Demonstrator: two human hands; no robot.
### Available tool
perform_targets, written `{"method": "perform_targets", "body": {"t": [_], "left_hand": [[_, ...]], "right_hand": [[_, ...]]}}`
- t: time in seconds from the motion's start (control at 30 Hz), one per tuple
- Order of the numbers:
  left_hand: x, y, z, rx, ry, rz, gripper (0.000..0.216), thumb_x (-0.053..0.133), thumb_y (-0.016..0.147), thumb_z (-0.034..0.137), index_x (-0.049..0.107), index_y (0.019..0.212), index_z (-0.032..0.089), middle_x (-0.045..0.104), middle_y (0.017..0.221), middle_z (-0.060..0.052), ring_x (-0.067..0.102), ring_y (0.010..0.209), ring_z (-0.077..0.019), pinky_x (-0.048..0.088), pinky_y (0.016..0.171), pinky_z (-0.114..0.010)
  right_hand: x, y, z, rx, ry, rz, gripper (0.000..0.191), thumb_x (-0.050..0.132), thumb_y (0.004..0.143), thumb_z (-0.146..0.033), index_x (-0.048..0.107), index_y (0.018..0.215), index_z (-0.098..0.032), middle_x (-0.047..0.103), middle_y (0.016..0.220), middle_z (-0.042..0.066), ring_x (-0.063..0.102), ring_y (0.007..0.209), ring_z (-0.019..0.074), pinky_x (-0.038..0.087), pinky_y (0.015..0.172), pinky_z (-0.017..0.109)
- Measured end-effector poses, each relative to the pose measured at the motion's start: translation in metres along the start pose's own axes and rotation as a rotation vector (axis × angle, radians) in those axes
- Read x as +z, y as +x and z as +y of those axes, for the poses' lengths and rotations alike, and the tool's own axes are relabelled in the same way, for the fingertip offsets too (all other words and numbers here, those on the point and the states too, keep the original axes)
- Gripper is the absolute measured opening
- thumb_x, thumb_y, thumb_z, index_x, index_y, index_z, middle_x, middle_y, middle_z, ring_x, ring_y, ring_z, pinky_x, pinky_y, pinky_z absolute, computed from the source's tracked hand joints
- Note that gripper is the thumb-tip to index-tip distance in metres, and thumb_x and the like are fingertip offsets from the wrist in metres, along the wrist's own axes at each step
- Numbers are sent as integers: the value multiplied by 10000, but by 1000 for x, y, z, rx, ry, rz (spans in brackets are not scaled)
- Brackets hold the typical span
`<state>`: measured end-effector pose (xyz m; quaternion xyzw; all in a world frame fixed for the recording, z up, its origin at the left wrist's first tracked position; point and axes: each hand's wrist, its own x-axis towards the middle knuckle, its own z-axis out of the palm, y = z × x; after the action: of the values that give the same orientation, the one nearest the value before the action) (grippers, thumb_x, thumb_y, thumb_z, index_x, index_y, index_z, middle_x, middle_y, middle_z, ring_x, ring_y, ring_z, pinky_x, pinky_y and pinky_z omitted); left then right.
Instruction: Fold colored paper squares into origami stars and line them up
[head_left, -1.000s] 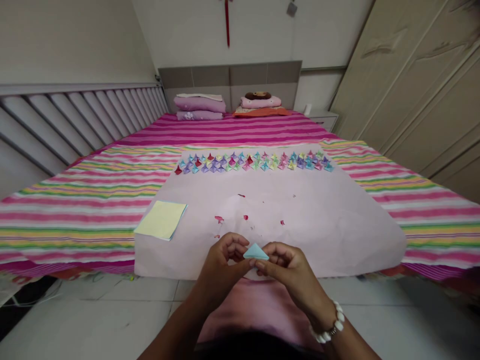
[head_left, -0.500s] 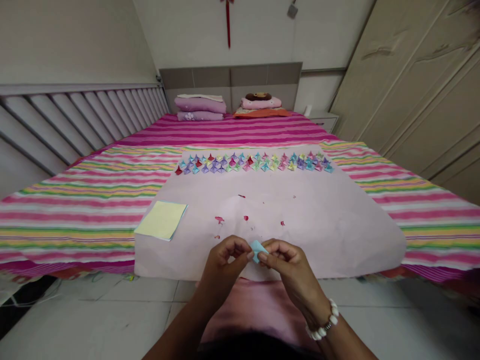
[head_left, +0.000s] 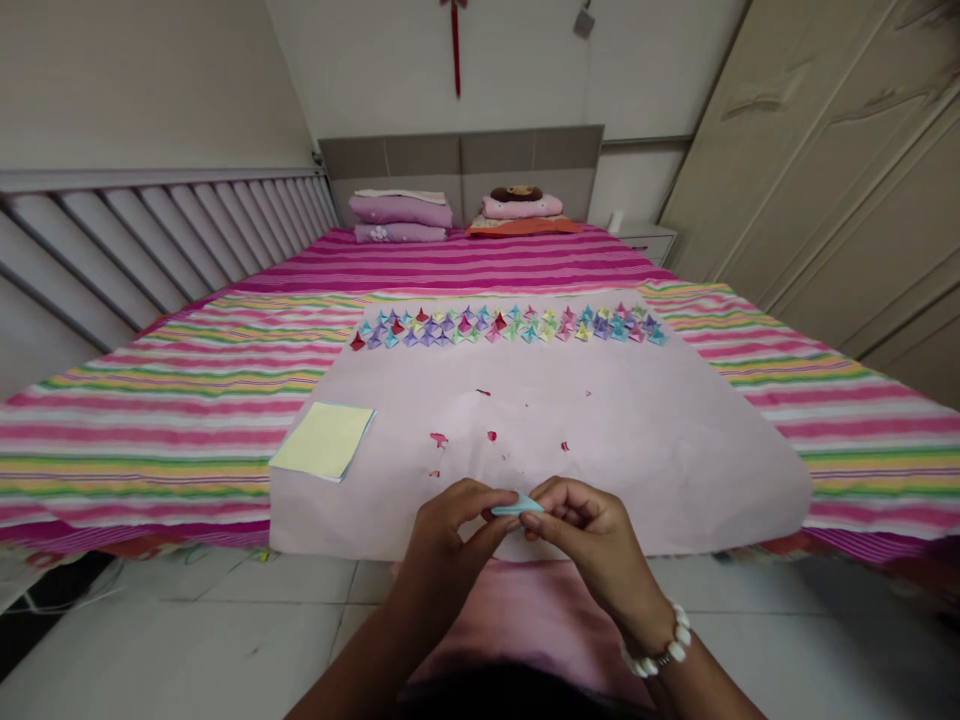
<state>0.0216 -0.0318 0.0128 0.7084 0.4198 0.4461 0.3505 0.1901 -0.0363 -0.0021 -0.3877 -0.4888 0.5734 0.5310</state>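
Observation:
A small folded piece of light-blue origami paper is pinched between my two hands, just above the near edge of a pale pink sheet. My left hand grips its left end between thumb and forefinger. On the other end, the thumb and fingers of my right hand are closed; a white bead bracelet circles that wrist. Parts of the paper are hidden behind the fingertips. Farther off, rows of small folded paper pieces in many colours stand on the sheet.
A stack of square paper, pale yellow on top, lies at the sheet's left. Red scraps are scattered ahead of my hands. The sheet rests on a striped bedspread. Folded bedding sits by the headboard; a rail runs along the left.
The blue paper has gone from an upright, pointed shape to lying flatter and narrower. My left forefinger has moved over its top, and the right wrist has shifted slightly right.

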Motion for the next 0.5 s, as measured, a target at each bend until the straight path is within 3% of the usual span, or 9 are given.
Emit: {"method": "perform_targets", "body": {"t": [0.3, 0.4, 0.5], "left_hand": [[4, -2, 5, -17, 42, 14, 105, 579, 835, 155, 668, 850, 208, 625, 805, -9, 579, 794, -147, 448, 741, -269], [6, -2, 4, -40, 27, 31, 117, 561, 836, 162, 662, 867, 212, 595, 827, -20, 568, 806, -159, 448, 738, -280], [8, -3, 2, -58, 15, 69, 114, 562, 823, 178, 662, 864, 217, 573, 881, -37, 560, 859, -180, 448, 768, -297]], "right_hand": [[1, 1, -2, -59, -61, 15, 147, 758, 708, -247, 631, 671, -183, 629, 671, 1, 571, 634, 128, 454, 593, 249], [3, 2, -4, -54, -84, 52, 155, 770, 690, -260, 653, 775, -204, 619, 690, -3, 556, 629, 135, 453, 587, 261], [4, 3, -6, -153, -203, 42, 110, 730, 733, -265, 694, 826, -218, 622, 780, 24, 540, 683, 154, 446, 624, 287]]}}
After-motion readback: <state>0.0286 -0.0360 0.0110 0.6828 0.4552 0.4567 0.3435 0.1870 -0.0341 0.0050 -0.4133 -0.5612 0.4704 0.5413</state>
